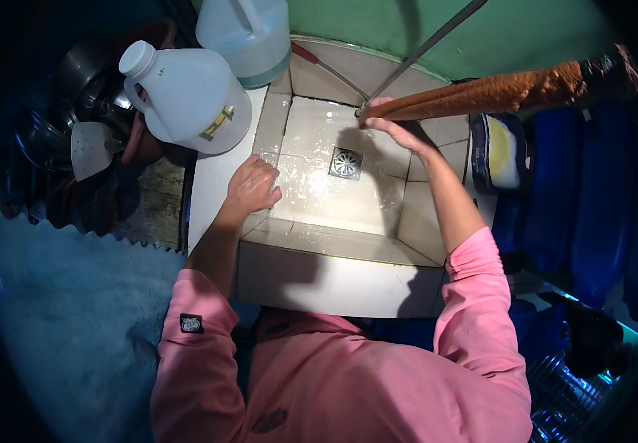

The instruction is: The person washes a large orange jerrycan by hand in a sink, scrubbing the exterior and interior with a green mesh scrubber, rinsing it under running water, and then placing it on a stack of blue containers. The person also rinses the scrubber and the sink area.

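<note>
My left hand (253, 186) is curled into a fist on the left rim of a small tiled sink (311, 133). Whether anything sits inside that fist is hidden. At the sink's far right corner, my right hand (399, 133) closes around the narrow end of a long orange-brown cloth (474, 96), thumb on the near side and fingertips behind. The cloth widens toward the upper right. Wet, shiny tiles surround a square metal drain (345, 163) in the sink floor. Close to my right fingers, a thin grey rod (430, 49) and a red-handled rod (319, 61) come together.
A white jug (193, 100) stands on the left ledge, with a clear jug of bluish liquid (249, 44) behind it. Pots and a white slotted turner (94, 150) crowd the far left. Right of the sink are a yellow-and-white packet (502, 151) and large blue containers (555, 199).
</note>
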Action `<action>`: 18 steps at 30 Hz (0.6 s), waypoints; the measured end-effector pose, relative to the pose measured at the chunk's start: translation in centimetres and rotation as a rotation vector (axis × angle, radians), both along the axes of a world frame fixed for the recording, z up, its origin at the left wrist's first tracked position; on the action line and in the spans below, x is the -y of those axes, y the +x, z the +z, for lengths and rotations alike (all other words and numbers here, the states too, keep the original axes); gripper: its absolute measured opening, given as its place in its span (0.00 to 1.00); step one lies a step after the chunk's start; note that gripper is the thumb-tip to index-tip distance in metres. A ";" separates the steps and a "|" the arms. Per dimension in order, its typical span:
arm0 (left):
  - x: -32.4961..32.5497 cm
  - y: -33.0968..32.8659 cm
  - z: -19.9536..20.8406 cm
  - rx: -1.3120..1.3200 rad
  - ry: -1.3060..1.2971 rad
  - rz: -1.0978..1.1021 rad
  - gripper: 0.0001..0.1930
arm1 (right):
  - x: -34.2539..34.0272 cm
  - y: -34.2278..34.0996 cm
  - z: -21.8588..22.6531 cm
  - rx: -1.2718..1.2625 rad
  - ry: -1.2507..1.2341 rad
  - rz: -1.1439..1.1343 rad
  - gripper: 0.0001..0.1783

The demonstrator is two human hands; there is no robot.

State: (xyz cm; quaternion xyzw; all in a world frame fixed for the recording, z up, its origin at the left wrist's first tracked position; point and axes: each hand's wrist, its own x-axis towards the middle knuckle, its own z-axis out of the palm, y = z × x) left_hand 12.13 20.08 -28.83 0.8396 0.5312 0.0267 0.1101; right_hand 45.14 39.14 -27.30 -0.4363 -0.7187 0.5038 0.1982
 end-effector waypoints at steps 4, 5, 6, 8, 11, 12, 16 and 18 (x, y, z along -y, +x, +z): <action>0.0 -0.1 0.2 0.055 -0.012 0.026 0.12 | 1.4 -2.8 -6.7 0.316 -0.490 -0.055 0.60; 0.1 -0.1 0.2 0.070 -0.017 0.040 0.12 | 2.1 -2.0 -9.2 0.388 -0.337 -0.028 0.56; 0.1 -0.1 0.1 0.078 -0.063 0.065 0.12 | 2.7 -2.7 -12.7 0.446 -0.426 0.048 0.49; 0.1 -0.2 -0.1 0.094 -0.141 0.115 0.12 | 4.9 -2.6 -19.5 0.568 -0.535 0.183 0.40; 0.1 -0.2 -0.5 0.024 -0.117 0.067 0.12 | 8.5 -2.8 -27.9 0.809 -0.295 0.381 0.44; 0.0 -0.2 -0.6 0.015 -0.095 0.054 0.12 | 9.7 -3.1 -29.9 0.743 -0.142 0.344 0.41; 0.0 -0.2 -0.7 0.061 -0.060 0.069 0.13 | 13.0 -3.7 -33.2 0.849 0.039 0.150 0.36; -0.1 -0.1 -0.7 0.019 -0.093 0.052 0.13 | 13.9 -3.7 -33.3 0.832 0.176 0.106 0.34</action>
